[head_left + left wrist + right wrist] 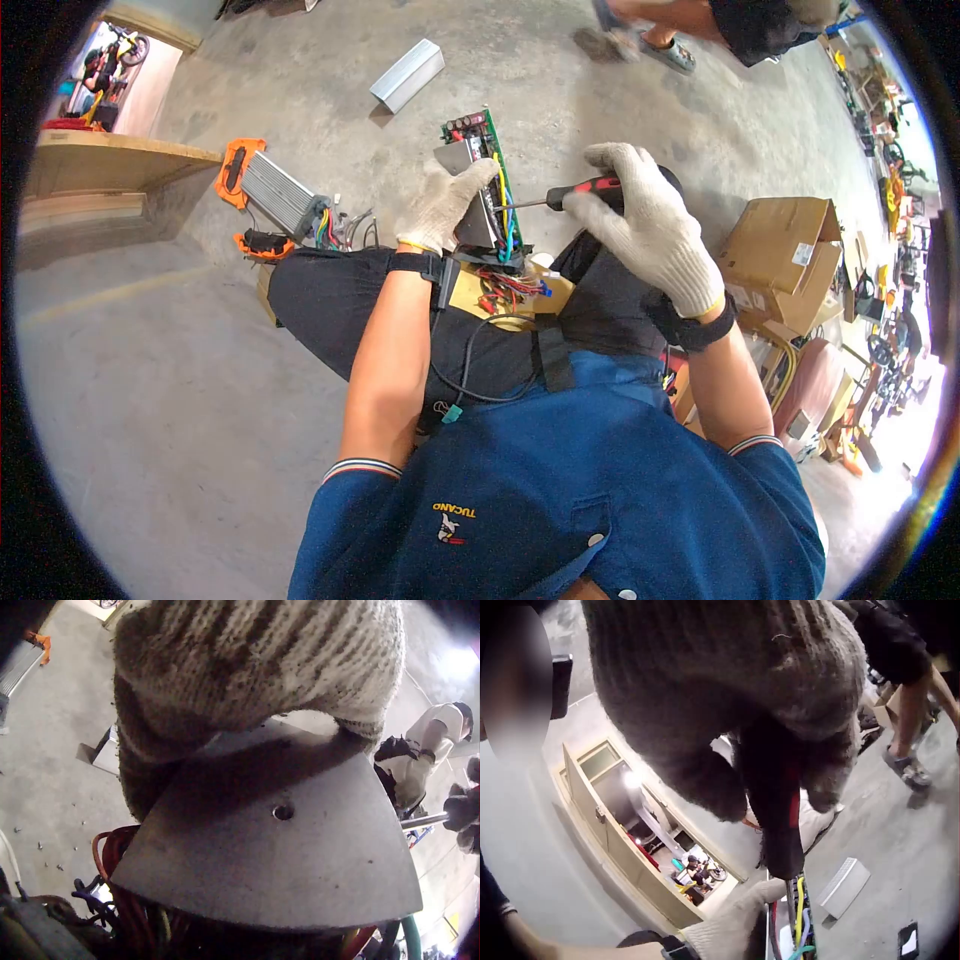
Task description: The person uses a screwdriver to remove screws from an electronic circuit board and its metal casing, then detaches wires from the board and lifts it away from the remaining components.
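Observation:
A green circuit board [492,150] with a grey metal plate [470,200] and coloured wires [505,285] stands upright on my lap. My gloved left hand [445,205] grips the plate's edge; in the left wrist view the glove [255,667] curls over the plate [277,847], which has a small hole. My gloved right hand [650,230] holds a red-and-black screwdriver [585,188], its shaft pointing left at the board. The right wrist view has the glove [727,690] wrapped round the screwdriver handle [776,810].
On the concrete floor lie a finned aluminium controller case with orange end caps [275,195] and a silver housing [408,75]. Cardboard boxes [785,255] stand at my right. Another person's legs [660,30] are at the top. A wooden bench [110,160] sits left.

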`<control>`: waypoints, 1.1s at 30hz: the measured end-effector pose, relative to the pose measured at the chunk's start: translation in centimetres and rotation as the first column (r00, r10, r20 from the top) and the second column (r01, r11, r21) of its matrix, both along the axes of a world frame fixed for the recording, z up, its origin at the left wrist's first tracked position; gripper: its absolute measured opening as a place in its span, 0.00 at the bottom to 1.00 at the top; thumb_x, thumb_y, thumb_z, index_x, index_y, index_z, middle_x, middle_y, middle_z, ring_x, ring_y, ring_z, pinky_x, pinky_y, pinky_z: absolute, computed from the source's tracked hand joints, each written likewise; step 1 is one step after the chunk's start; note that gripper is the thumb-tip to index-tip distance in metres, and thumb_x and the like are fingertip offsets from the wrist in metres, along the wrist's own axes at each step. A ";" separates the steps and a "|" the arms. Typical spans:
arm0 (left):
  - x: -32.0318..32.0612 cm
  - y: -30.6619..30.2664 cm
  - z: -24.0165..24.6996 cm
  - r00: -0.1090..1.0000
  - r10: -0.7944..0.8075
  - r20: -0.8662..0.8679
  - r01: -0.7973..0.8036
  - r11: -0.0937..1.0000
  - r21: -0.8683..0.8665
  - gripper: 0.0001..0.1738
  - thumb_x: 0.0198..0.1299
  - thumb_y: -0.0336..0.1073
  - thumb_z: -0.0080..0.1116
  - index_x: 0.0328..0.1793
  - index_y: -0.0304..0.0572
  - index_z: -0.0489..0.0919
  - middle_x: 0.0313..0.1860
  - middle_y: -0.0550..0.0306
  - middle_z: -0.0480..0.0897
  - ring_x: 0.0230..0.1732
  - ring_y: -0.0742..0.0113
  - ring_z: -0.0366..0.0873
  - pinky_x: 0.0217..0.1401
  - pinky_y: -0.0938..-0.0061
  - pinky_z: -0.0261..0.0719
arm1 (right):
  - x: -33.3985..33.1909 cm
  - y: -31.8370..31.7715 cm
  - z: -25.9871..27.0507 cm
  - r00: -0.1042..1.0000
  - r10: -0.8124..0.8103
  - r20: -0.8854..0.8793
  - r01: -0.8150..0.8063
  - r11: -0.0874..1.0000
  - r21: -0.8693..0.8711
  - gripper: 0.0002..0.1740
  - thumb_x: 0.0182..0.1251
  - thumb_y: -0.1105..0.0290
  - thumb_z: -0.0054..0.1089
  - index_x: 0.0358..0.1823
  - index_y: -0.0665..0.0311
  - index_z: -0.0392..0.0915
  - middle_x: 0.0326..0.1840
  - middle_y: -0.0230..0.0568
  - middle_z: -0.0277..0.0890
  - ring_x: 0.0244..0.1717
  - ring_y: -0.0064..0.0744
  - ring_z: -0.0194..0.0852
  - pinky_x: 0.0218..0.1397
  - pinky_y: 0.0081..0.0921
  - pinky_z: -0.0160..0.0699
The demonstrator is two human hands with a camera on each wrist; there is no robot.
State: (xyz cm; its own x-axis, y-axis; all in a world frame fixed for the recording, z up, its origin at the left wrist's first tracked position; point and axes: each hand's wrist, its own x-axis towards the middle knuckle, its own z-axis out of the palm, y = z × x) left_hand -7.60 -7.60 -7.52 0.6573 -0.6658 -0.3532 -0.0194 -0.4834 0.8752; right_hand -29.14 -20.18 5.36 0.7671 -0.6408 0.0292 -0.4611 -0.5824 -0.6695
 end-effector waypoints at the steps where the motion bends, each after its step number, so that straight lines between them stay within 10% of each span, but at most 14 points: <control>1: -0.1 0.0 -0.1 1.000 0.009 0.000 -0.009 1.000 -0.023 0.33 0.60 0.66 0.72 0.51 0.43 0.95 0.39 0.48 0.94 0.40 0.55 0.93 0.47 0.60 0.85 | 0.0 0.0 0.0 0.994 -0.065 -0.087 0.063 0.998 -0.026 0.14 0.72 0.70 0.69 0.56 0.63 0.84 0.51 0.51 0.85 0.56 0.55 0.87 0.60 0.41 0.86; 8: 0.1 0.1 0.1 0.998 -0.018 0.068 0.022 0.998 -0.065 0.32 0.61 0.66 0.72 0.49 0.42 0.95 0.39 0.47 0.94 0.40 0.56 0.93 0.47 0.60 0.86 | -0.8 -0.8 0.2 0.988 0.145 0.047 -0.147 0.989 0.036 0.15 0.78 0.65 0.68 0.58 0.65 0.84 0.46 0.52 0.85 0.54 0.56 0.88 0.59 0.42 0.85; 13: -0.4 -0.1 0.4 0.998 0.046 -0.051 -0.050 0.994 -0.093 0.30 0.60 0.62 0.74 0.50 0.41 0.95 0.39 0.50 0.94 0.38 0.59 0.92 0.47 0.62 0.86 | 0.3 -0.7 1.0 0.984 -0.054 -0.167 0.093 0.967 0.237 0.15 0.73 0.70 0.69 0.58 0.64 0.85 0.51 0.51 0.84 0.55 0.54 0.87 0.59 0.41 0.86; 19: -0.1 0.0 0.7 0.999 0.018 -0.038 -0.019 1.000 -0.020 0.30 0.59 0.60 0.75 0.52 0.39 0.94 0.40 0.50 0.94 0.38 0.61 0.91 0.46 0.63 0.86 | -0.4 -0.5 0.3 0.990 0.109 0.089 -0.113 0.993 0.043 0.12 0.77 0.68 0.68 0.56 0.65 0.85 0.51 0.53 0.86 0.53 0.56 0.88 0.59 0.43 0.86; 27: -0.3 -0.2 -0.1 0.984 0.042 -0.176 -0.057 0.995 -0.082 0.35 0.57 0.62 0.76 0.54 0.35 0.92 0.43 0.47 0.93 0.42 0.58 0.91 0.51 0.63 0.86 | -0.1 -1.0 0.0 0.994 0.104 -0.027 -0.103 0.994 0.022 0.16 0.71 0.73 0.68 0.59 0.63 0.84 0.53 0.54 0.85 0.55 0.54 0.89 0.58 0.42 0.88; 30: -0.1 0.0 0.1 0.998 0.052 0.046 -0.054 0.997 0.062 0.43 0.55 0.71 0.74 0.56 0.34 0.92 0.45 0.43 0.93 0.47 0.51 0.90 0.59 0.59 0.85 | -0.2 -0.6 0.0 0.991 0.126 0.049 -0.127 0.992 0.022 0.17 0.73 0.71 0.70 0.61 0.63 0.83 0.55 0.54 0.84 0.55 0.53 0.90 0.57 0.42 0.89; 31: 0.4 -0.1 0.6 0.989 0.019 -0.150 -0.015 1.000 0.024 0.47 0.55 0.60 0.79 0.67 0.26 0.78 0.49 0.46 0.88 0.41 0.60 0.89 0.42 0.62 0.90 | -0.1 -0.2 0.0 0.992 0.104 0.072 -0.106 0.994 0.019 0.18 0.73 0.70 0.71 0.61 0.63 0.82 0.56 0.54 0.84 0.54 0.53 0.91 0.56 0.42 0.90; 33: 0.7 0.0 2.0 0.982 -0.079 -0.170 0.086 0.996 0.037 0.40 0.57 0.60 0.78 0.62 0.31 0.84 0.44 0.49 0.89 0.36 0.60 0.90 0.34 0.61 0.88 | 0.3 0.5 0.6 1.000 0.003 0.008 -0.003 0.999 -0.051 0.17 0.75 0.64 0.72 0.59 0.63 0.83 0.56 0.54 0.84 0.50 0.57 0.91 0.55 0.45 0.90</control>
State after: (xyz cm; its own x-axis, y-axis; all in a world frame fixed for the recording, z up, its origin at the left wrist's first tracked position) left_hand -6.85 -7.58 -5.54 0.5292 -0.6967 -0.4843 0.0850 -0.5244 0.8472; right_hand -28.88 -19.72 5.99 0.7686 -0.6361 0.0683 -0.4538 -0.6174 -0.6426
